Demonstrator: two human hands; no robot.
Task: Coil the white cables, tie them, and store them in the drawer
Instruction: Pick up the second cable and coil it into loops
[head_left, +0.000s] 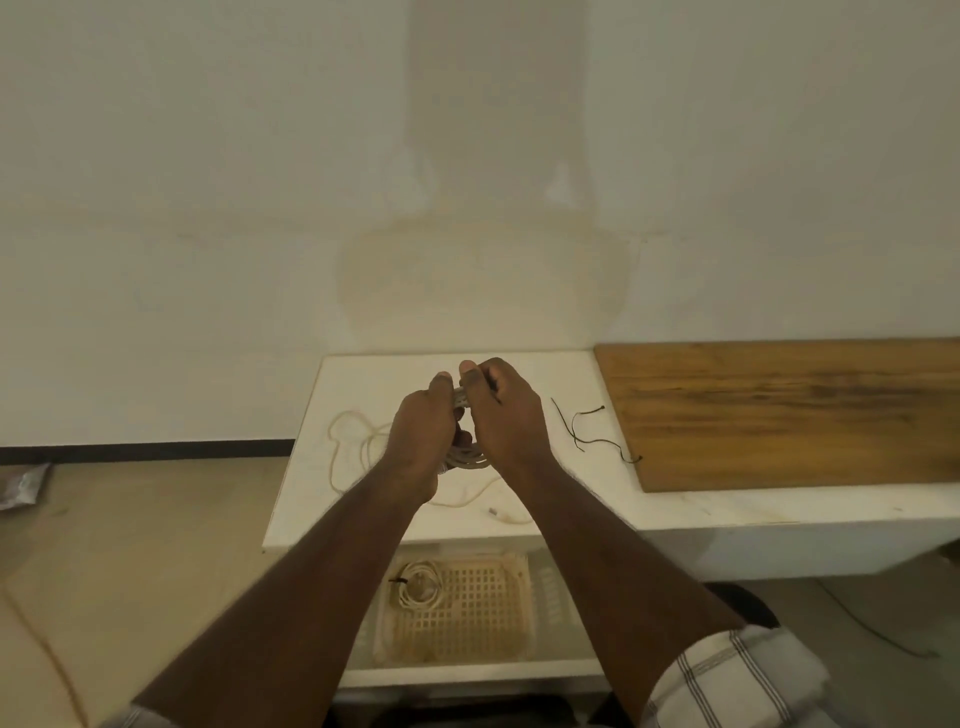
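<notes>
While our two forearms reach forward from the bottom edge, a striped sleeve (727, 680) rolled up on the right one, we see the open drawer (462, 670) nearest to us, below the white tabletop (311, 493). Inside it sits a cream lattice basket (478, 608), and in the basket's left part lies one coiled cable (418, 584) already bound with a dark tie. Further on, above the tabletop, our hands meet around a second coil (470, 457) of white cable. Our left hand (421, 441) grips the coil's left side, fingers curled round the strands and the thumb pressed against the top. Our right hand (506, 415) closes on the right side, its thumb and forefinger pinching the strands at the top of the coil just beside the left thumb; the other fingers are hidden behind the hand. One loose length of cable (358, 441) trails from the coil over the tabletop to the left and back toward the near edge. Right of our hands lie two black ties (592, 436), apart from the coil. Beyond them a wooden board (789, 410) rests against the wall (208, 208).
</notes>
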